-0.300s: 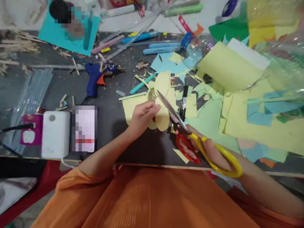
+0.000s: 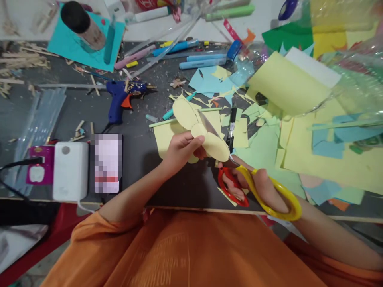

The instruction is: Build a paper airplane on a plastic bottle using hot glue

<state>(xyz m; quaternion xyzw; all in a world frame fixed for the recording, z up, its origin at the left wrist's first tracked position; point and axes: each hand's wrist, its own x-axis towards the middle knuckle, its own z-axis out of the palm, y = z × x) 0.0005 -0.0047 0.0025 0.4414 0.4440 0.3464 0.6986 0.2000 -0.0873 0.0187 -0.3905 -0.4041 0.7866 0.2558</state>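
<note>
Pinched between the thumb and fingers of my left hand (image 2: 184, 149) is a pale yellow paper cutout (image 2: 214, 144) with rounded, petal-like lobes, one pointing up-left and one down-right. My right hand (image 2: 254, 183) grips scissors (image 2: 277, 201) with one yellow and one red handle loop. Their blades pass behind the cutout's lower-right lobe, so most of the metal is hidden. Under the cutout lies a yellow paper sheet (image 2: 163, 139) on the dark table. A black marker (image 2: 231, 125) rests just beyond the scissors.
A blue hot glue gun (image 2: 116, 99) lies to the left, above a phone (image 2: 107, 163) and a white power bank (image 2: 71, 171). Coloured paper scraps (image 2: 260, 147) cover the right side. Markers (image 2: 206, 63) and a dark-capped bottle (image 2: 86, 30) are at the back.
The paper cutout has turned anticlockwise in my left hand, its upper lobe swinging left and its lower lobe right. The scissor blades, earlier in front of the paper, are now mostly behind it.
</note>
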